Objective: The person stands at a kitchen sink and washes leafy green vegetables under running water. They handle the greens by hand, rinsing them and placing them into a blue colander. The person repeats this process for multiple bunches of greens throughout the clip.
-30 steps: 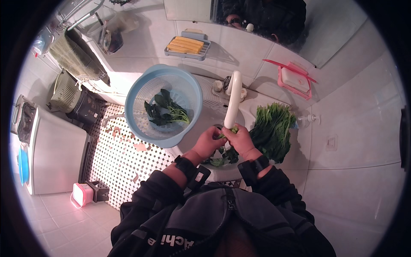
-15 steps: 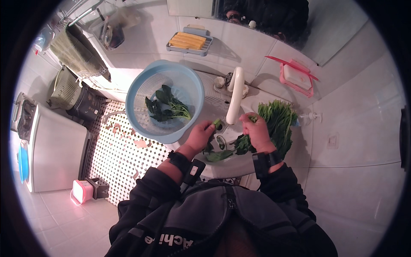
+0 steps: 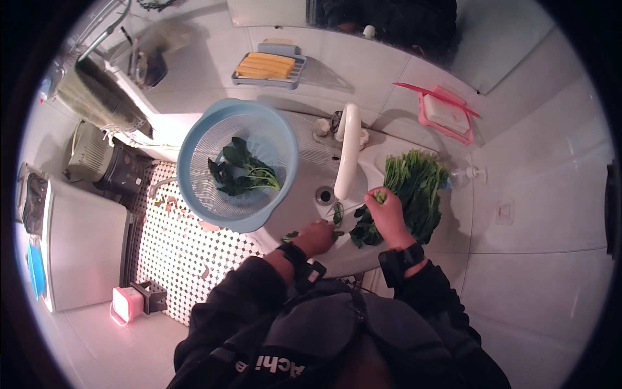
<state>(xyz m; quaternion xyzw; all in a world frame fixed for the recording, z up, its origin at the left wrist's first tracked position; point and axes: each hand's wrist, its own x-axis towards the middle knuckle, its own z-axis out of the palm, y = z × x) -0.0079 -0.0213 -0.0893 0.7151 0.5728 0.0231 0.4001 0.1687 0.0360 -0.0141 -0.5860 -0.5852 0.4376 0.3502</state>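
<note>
In the head view, the right hand (image 3: 387, 215) is closed on a leafy green stem (image 3: 379, 196), pinched at its pale cut end, just beside the bunch of greens (image 3: 414, 191) lying on the right side of the white sink (image 3: 304, 194). Dark leaves (image 3: 364, 232) hang below that hand over the sink's front edge. The left hand (image 3: 315, 236) rests low at the sink's front rim, fingers curled toward a small leaf (image 3: 337, 214); I cannot tell whether it grips anything. The white tap (image 3: 348, 152) stands between the hands and the wall. A blue colander (image 3: 238, 163) sits on the left part of the sink, holding a small heap of dark spinach leaves (image 3: 241, 174).

Compared with 0.5 s ago, the left hand has dropped away from the tap's spout to the front rim, and the 2 hands, then close together, are now apart. The right hand has stayed beside the bunch. The colander has not shifted.

On the wall side, a soap dish with a yellow bar (image 3: 269, 67) and a pink box (image 3: 446, 115) sit apart.
</note>
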